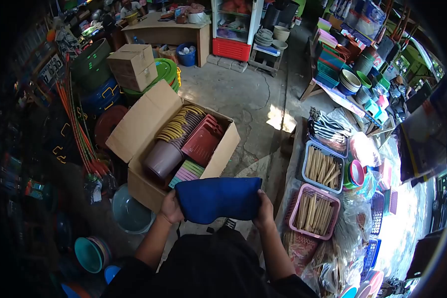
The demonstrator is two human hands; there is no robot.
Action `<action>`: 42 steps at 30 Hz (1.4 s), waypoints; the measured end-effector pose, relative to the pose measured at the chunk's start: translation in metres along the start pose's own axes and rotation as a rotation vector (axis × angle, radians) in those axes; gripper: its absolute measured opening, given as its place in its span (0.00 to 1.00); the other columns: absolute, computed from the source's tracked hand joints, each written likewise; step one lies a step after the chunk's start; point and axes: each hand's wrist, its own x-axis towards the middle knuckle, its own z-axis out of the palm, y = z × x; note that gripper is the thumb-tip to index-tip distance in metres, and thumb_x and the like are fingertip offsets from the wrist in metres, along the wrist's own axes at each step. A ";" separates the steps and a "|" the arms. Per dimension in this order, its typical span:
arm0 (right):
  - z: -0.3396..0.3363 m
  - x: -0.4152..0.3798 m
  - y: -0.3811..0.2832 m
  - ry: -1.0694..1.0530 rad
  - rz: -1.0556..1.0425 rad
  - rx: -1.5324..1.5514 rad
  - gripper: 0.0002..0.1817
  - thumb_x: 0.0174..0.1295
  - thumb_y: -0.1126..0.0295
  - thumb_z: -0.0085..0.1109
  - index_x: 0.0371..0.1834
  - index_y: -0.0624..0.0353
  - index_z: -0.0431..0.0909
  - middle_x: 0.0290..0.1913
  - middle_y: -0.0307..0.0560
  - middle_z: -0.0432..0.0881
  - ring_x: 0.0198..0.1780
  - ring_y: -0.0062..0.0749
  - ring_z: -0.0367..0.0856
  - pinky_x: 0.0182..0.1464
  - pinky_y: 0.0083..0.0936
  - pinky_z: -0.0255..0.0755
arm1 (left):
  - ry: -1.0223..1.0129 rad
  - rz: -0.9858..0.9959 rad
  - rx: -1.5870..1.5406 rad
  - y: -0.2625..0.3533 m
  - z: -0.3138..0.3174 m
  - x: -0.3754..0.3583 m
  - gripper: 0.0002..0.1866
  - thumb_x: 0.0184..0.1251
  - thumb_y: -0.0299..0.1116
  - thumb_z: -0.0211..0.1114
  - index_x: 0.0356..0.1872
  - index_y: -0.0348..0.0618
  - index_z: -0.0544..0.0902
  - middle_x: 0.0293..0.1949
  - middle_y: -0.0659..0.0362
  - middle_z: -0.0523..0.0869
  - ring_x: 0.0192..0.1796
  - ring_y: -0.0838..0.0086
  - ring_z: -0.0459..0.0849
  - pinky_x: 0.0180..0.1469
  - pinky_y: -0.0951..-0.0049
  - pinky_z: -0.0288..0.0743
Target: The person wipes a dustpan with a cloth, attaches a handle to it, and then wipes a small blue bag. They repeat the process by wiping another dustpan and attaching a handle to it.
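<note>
A dark blue, flat-looking piece [218, 199] is stretched between my two hands in front of my body. My left hand [172, 207] grips its left edge, and my right hand [264, 208] grips its right edge. Just beyond it stands an open cardboard box [151, 109]. Inside the box are a stack of brownish-purple buckets [165, 158] with yellow parts, red plastic trays [203, 141] and a stack of green, pink and purple items [188, 171]. The undersides of both hands' grips are partly hidden.
Right of me, a pink basket [289, 226] and a light blue basket [341, 174] hold wooden sticks. A clear basin [129, 211] and a teal basin [88, 254] sit at left. Further off are closed cartons [131, 64], a desk [159, 24] and a red-based glass cabinet [231, 49].
</note>
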 end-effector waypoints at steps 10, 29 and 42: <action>0.017 0.069 -0.069 -0.231 0.096 -0.246 0.15 0.69 0.69 0.55 0.53 0.68 0.71 0.45 0.48 0.82 0.45 0.31 0.83 0.52 0.26 0.77 | 0.028 0.080 -0.204 0.003 0.051 0.041 0.35 0.72 0.58 0.51 0.68 0.38 0.67 0.65 0.50 0.74 0.65 0.58 0.75 0.69 0.57 0.65; 0.214 0.142 -0.023 -0.948 -0.632 -1.472 0.21 0.59 0.69 0.65 0.54 0.67 0.76 0.47 0.57 0.77 0.52 0.54 0.75 0.58 0.38 0.69 | 0.091 0.755 0.666 -0.006 -0.045 0.126 0.32 0.72 0.46 0.57 0.68 0.35 0.62 0.64 0.53 0.71 0.65 0.69 0.71 0.67 0.68 0.63; 0.199 0.307 -0.063 -0.224 0.659 -0.466 0.40 0.63 0.37 0.54 0.68 0.54 0.64 0.56 0.48 0.76 0.51 0.35 0.75 0.54 0.42 0.70 | -0.195 0.538 0.037 0.148 -0.005 0.214 0.35 0.71 0.56 0.53 0.71 0.44 0.62 0.67 0.51 0.71 0.69 0.64 0.68 0.73 0.62 0.59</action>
